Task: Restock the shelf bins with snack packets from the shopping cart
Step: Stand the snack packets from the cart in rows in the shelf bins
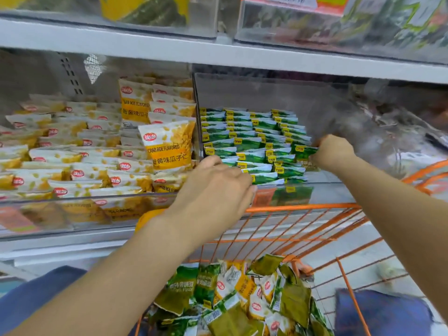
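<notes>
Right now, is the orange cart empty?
No. The orange shopping cart holds a heap of green and yellow snack packets at its bottom.

Readable print on the snack packets

The upright yellow packet (168, 147) in the left bin reads "CRAB ROE FLAVORED" above "蟹黄味瓜子仁"; a green packet (180, 291) in the cart shows "Garlic Flavor", partly blurred.

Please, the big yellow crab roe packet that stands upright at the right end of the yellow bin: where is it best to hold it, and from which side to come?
Probably grip the crab roe packet by its flat top seam, coming from above and the front. It stands upright facing outward, its top edge free, while the clear divider blocks its right side and other yellow packets crowd its left.
</notes>
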Tool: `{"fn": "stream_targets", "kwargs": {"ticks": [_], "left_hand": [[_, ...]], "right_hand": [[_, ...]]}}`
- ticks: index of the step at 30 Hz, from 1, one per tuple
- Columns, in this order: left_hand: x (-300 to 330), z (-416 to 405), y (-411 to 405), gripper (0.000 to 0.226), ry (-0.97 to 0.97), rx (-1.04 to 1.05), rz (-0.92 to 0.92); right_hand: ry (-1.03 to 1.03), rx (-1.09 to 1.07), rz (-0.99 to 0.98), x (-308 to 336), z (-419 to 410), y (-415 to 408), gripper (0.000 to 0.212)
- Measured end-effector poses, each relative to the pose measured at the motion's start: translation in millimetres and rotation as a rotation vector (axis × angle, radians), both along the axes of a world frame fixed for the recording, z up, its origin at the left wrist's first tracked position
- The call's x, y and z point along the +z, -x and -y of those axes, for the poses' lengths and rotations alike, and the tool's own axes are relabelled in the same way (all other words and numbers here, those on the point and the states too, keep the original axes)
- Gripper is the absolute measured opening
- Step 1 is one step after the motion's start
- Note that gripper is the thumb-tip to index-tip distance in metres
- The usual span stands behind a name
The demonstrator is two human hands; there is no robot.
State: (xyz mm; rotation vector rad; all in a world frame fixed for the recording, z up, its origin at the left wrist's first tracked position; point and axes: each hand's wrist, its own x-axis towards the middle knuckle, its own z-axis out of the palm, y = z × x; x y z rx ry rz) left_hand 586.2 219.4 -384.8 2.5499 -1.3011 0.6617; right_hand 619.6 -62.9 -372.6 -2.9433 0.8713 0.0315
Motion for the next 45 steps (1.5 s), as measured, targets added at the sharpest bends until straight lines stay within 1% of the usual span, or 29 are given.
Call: {"fn": "stream_targets", "kwargs": {"ticks": [2, 3, 5, 7, 9, 11, 12, 14, 16, 18, 20, 22, 23, 25, 26, 27, 28, 29, 30, 31, 32, 33, 35, 37, 39, 41, 44, 45], "left_hand": [[-1.0, 0.1, -1.6, 0.043, -0.001, -0.005, 0.017], [-1.1, 0.1, -1.5, 0.043, -0.003, -0.005, 0.013], [-1.0, 0.1, -1.5, 0.044, -0.004, -0.008, 0.009], [-0.3, -0.2, -1.9, 0.043, 0.002, -0.015, 0.017], [-0.7, -0.5, -2.0, 0.043, 0.004, -0.026, 0.024], [-0.8, 0.1, -2.8, 0.044, 0.009, -0.033, 0.023], [-0.6, 0.3, -3.1, 0.045, 0.008, -0.035, 0.017], [-0.6, -0.6, -2.9, 0.044, 0.015, -0.037, -0.007], [2.2, -3.3, -1.5, 0.041, 0.040, -0.046, -0.072], [8.9, -6.5, 2.6, 0.038, 0.097, -0.094, -0.183], [17.3, -10.2, 7.4, 0.033, 0.135, -0.149, -0.254], [26.4, -17.2, 17.4, 0.029, 0.151, -0.173, -0.265], [29.9, -22.8, 25.4, 0.028, 0.151, -0.175, -0.268], [34.3, -36.8, 44.6, 0.024, 0.088, -0.173, -0.331], [33.7, -44.5, 54.4, 0.023, 0.013, -0.171, -0.400], [31.6, -51.6, 63.7, 0.021, -0.091, -0.159, -0.482], [27.6, -57.5, 71.5, 0.022, -0.211, -0.137, -0.556], [21.9, -61.9, 77.1, 0.023, -0.327, -0.108, -0.608], [14.6, -64.5, 80.1, 0.025, -0.429, -0.075, -0.629], [7.3, -65.8, 81.7, 0.027, -0.503, -0.041, -0.618], [1.0, -65.6, 81.5, 0.028, -0.544, -0.014, -0.583], [-3.2, -65.0, 80.8, 0.029, -0.551, 0.004, -0.543], [-8.1, -64.2, 77.2, 0.030, -0.496, 0.030, -0.520], [-9.6, -65.4, 74.3, 0.030, -0.446, 0.046, -0.518], [-9.9, -66.5, 74.2, 0.031, -0.447, 0.044, -0.510], [-11.1, -66.7, 74.3, 0.032, -0.459, 0.040, -0.518], [-11.6, -67.0, 71.3, 0.034, -0.464, 0.049, -0.541], [-11.9, -67.1, 70.2, 0.035, -0.460, 0.052, -0.556]], "right_hand": [[-0.131, -0.070, 0.059, -7.5, 3.2, -5.9, 0.023], [-0.241, -0.110, 0.104, -10.8, 4.5, -9.0, 0.027], [-0.462, -0.194, 0.196, -16.5, 7.4, -13.9, 0.046], [-0.520, -0.227, 0.196, -21.6, 12.3, -16.4, 0.061], [-0.532, -0.238, 0.181, -19.7, 10.8, -14.7, 0.067], [-0.491, -0.250, 0.163, -12.2, 3.6, -7.6, 0.072], [-0.434, -0.235, 0.149, -8.8, 1.2, -3.7, 0.073], [-0.276, -0.152, 0.161, 2.7, -8.2, 7.7, 0.063], [-0.151, -0.013, 0.288, 20.8, -26.5, 25.4, 0.050], [-0.099, 0.075, 0.483, 36.2, -47.4, 45.3, 0.036], [-0.056, 0.174, 0.637, 45.4, -72.5, 70.2, 0.025], [0.035, 0.392, 0.740, 46.6, -97.6, 99.1, 0.021], [0.076, 0.546, 0.745, 43.2, -107.7, 114.0, 0.022], [0.142, 0.857, 0.635, 35.2, -124.3, 140.5, 0.024], [0.180, 0.969, 0.561, 29.4, -131.0, 149.4, 0.022], [0.226, 1.042, 0.467, 21.2, -138.2, 156.0, 0.018], [0.269, 1.082, 0.314, 12.5, -146.4, 160.8, 0.013], [0.299, 1.083, 0.103, 2.9, -154.7, 163.0, 0.010], [0.301, 1.041, -0.139, -8.3, -162.7, 163.3, 0.017], [0.260, 0.970, -0.371, -19.8, -170.0, 163.4, 0.029], [0.237, 0.927, -0.540, -31.3, -175.6, 162.9, 0.038], [0.218, 0.927, -0.618, -40.8, -179.9, 162.0, 0.044], [0.186, 0.987, -0.640, -57.3, -185.3, 160.8, 0.050], [0.132, 1.053, -0.627, -73.3, -188.3, 160.8, 0.049], [0.069, 1.079, -0.656, -83.7, -190.2, 161.6, 0.052], [0.078, 1.093, -0.714, -87.8, -190.8, 163.1, 0.066], [0.208, 1.152, -0.738, -92.4, -196.0, 165.3, 0.090], [0.243, 1.172, -0.735, -93.3, -198.6, 166.9, 0.094]]}}
